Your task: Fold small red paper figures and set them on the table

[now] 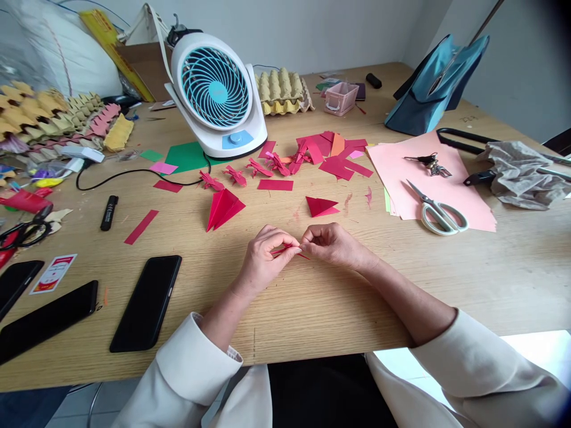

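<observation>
Red is the thin paper piece [279,251] held between the two hands, over the near middle of the wooden table [312,315]; whether it touches the wood, I cannot tell. The left hand [270,252] pinches it between thumb and forefinger; the right hand [332,245] has its fingers curled in, with thumb and forefinger closed on the paper close beside the left fingertips; the fingers hide most of its folds, so their exact shape is not clear.

For such small work, I would judge it good to let the left hand hold the paper steady, while the right presses each crease from one end to the other; edges should meet before the pressing, because a wrong crease in thin paper remains visible; too strong a pull between the two pinches could tear it.

Just beyond the hands lie a larger folded red shape [223,209] and a smaller folded one [321,207]; behind them stands a row of little red figures [235,175]; white-handled scissors [439,219] rest at the right, partly on pink sheets [401,160].
</observation>
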### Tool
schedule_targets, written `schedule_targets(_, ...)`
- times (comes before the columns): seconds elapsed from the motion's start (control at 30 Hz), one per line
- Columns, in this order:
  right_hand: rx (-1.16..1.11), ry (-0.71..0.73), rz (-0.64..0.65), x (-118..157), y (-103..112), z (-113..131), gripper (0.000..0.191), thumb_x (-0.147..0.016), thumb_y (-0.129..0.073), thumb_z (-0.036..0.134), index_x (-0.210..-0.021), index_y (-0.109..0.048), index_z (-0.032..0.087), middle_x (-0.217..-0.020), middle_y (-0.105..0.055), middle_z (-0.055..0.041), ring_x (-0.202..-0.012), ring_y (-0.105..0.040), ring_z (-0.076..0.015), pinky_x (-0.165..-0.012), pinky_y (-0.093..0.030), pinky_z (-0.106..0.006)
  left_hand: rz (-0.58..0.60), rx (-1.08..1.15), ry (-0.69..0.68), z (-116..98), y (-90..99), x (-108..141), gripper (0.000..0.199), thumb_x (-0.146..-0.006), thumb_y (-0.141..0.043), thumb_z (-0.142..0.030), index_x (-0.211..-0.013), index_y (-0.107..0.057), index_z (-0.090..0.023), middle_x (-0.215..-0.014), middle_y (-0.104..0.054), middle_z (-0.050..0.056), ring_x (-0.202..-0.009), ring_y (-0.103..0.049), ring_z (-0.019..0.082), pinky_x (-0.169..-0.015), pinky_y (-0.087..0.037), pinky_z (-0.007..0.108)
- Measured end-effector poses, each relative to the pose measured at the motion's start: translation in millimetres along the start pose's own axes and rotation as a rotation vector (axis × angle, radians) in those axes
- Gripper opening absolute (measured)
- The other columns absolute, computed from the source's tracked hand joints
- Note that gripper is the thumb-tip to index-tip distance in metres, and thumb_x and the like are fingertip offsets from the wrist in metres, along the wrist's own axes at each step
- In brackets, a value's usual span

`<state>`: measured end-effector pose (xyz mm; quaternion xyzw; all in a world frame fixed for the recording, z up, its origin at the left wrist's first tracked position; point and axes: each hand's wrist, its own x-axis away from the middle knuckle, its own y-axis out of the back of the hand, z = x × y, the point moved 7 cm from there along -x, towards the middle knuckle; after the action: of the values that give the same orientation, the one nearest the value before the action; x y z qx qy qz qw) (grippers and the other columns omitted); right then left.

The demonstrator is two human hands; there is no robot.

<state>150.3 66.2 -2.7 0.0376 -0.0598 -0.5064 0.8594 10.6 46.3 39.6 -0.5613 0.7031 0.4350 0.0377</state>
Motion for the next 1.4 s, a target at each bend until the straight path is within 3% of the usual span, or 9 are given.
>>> schedule_targets(0.27, -0.104, -0.046, 0.077, -2.5, -1.7, -2.4, 0.035, -0.075, -0.075, 0.049, -0.079, -0.065, 0.016, -0.066, -0.052, 0.0035, -0.060, -0.039, -0.0089, -0.056, -0.029, -0.026, -0.051, 0.009, 0.032, 1.9, 4.6, -1.1, 0.010, -0.088, -0.070, -0.021, -0.079, -0.066, -0.020, -0.076, -0.068, 0.001, -0.076, -0.060, 0.016, -0.072, -0.049, 0.030)
schedule_targets(0.63, -0.022, -0.002, 0.032, -1.8, -1.4, -5.0, 0.026, -0.080, -0.069, 0.041, -0.077, -0.064, 0.016, -0.064, -0.048, 0.0044, -0.057, -0.035, -0.0083, -0.053, -0.024, -0.026, -0.034, 0.098, 0.031, 1.4, 1.0, -0.4, 0.005, -0.085, -0.072, -0.018, -0.081, -0.071, -0.020, -0.080, -0.068, 0.003, -0.079, -0.064, 0.016, -0.074, -0.051, 0.030)
schedule_targets(0.93, -0.133, -0.026, 0.035, -1.8, -0.9, 1.5, 0.024, -0.076, -0.071, 0.038, -0.077, -0.065, 0.015, -0.065, -0.051, 0.0037, -0.060, -0.040, -0.0093, -0.058, -0.029, -0.026, -0.045, 0.141, 0.107, 2.9, 5.9, -0.3, 0.008, -0.087, -0.070, -0.018, -0.079, -0.068, -0.018, -0.079, -0.066, 0.001, -0.077, -0.063, 0.014, -0.073, -0.050, 0.028)
schedule_targets(1.4, -0.051, -0.071, 0.026, 0.3, 0.0, 0.8, 0.026, -0.078, -0.069, 0.041, -0.078, -0.064, 0.015, -0.064, -0.046, 0.0049, -0.058, -0.034, -0.0082, -0.054, -0.023, -0.026, -0.053, -0.044, -0.038, -4.7, 7.7, -0.5, 0.003, -0.086, -0.073, -0.021, -0.083, -0.074, -0.021, -0.079, -0.073, 0.002, -0.078, -0.060, 0.016, -0.075, -0.049, 0.032)
